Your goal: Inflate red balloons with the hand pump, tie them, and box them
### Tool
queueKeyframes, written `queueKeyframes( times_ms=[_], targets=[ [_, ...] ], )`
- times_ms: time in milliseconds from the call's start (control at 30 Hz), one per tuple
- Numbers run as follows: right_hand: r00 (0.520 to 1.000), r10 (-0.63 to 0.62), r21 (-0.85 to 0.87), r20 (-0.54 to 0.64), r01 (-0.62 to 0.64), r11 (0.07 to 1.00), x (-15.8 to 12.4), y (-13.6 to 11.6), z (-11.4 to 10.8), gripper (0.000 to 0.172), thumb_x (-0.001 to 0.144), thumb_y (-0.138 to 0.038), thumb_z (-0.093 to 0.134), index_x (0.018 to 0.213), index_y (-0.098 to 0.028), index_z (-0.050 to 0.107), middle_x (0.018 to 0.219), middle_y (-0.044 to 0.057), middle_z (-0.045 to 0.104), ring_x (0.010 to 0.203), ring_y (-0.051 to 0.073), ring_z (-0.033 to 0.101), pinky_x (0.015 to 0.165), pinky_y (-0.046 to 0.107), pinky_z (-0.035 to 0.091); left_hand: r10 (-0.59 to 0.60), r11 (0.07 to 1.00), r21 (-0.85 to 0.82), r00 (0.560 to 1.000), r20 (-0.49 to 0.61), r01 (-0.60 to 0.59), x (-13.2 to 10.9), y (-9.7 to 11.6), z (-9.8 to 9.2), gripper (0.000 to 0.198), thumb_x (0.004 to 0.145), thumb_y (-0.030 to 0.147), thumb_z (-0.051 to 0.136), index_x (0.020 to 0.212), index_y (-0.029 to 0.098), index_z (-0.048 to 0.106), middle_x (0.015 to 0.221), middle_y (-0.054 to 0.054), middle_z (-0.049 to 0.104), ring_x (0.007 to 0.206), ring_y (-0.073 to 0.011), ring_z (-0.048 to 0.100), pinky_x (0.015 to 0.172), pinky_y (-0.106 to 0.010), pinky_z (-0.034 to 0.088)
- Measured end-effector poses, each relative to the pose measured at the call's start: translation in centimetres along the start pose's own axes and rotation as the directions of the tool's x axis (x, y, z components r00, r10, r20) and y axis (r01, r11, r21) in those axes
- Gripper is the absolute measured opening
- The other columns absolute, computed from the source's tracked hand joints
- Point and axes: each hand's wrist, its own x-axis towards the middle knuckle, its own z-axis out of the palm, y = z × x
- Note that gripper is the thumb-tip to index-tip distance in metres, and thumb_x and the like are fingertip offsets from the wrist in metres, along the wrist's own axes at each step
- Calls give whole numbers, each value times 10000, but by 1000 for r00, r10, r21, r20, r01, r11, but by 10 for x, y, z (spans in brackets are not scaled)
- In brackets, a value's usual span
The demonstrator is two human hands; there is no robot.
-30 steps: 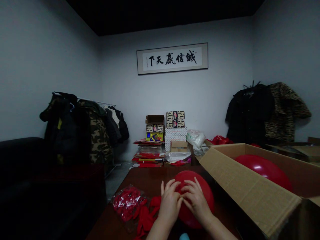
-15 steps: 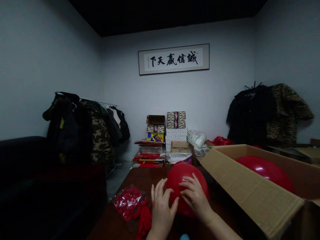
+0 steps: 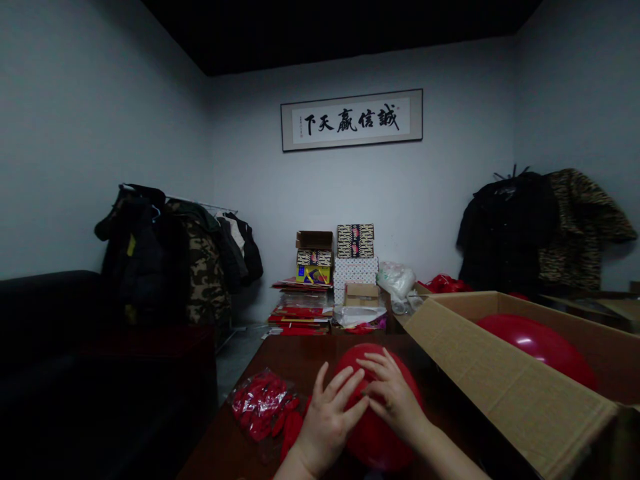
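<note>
A round, inflated red balloon [image 3: 385, 437] sits in front of me above the dark table. My left hand [image 3: 327, 413] is on its near left side, thumb and index finger pinching at the balloon while the other fingers fan out. From the right, my right hand [image 3: 393, 400] brings its thumb and index finger to the same spot, the fingertips of both hands meeting there. The balloon's neck is too small and dim to make out between them. Left of the hands lies a clear plastic bag [image 3: 260, 403] of uninflated red balloons, with some loose ones [image 3: 291, 427] beside it.
An open cardboard box [image 3: 505, 380] on the right holds another inflated red balloon [image 3: 537, 347]. The brown table [image 3: 295, 350] extends ahead towards stacked boxes [image 3: 356, 277] by the wall. A dark sofa [image 3: 50, 333] and hanging coats [image 3: 200, 260] are at left.
My left hand has moved right, its fingers meeting those of my right hand. The balloon has shifted down and slightly right. The view has turned slightly left.
</note>
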Motion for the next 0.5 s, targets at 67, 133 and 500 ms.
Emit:
queueKeyframes(
  times_ms=[67,133,500],
  targets=[
    [1000,-12,14,24,12,1000,2,0,-1,110,789,-263,530,824,-274,633,1275,25,564,1253,238,407,1053,655,242,28,1000,0,1000,7,-28,0,-2,-1,281,855,260,499,1107,339,596,1348,18,522,1263,-157,405,1133,-465,19],
    [999,-17,30,33,16,999,4,-1,-1,105,774,-240,538,803,-265,636,1257,31,576,1247,241,416,1050,648,252,46,999,4,999,2,-46,1,-4,-1,270,855,255,508,1093,340,600,1341,23,529,1265,-154,409,1132,-472,18],
    [996,-3,114,88,-7,994,8,-1,-7,87,758,-318,589,803,-273,649,1224,13,601,1287,248,372,1077,646,200,68,995,-66,998,-6,-69,10,-12,-4,198,880,240,475,931,318,650,1312,85,549,1249,-134,422,1138,-467,-34]
  ],
)
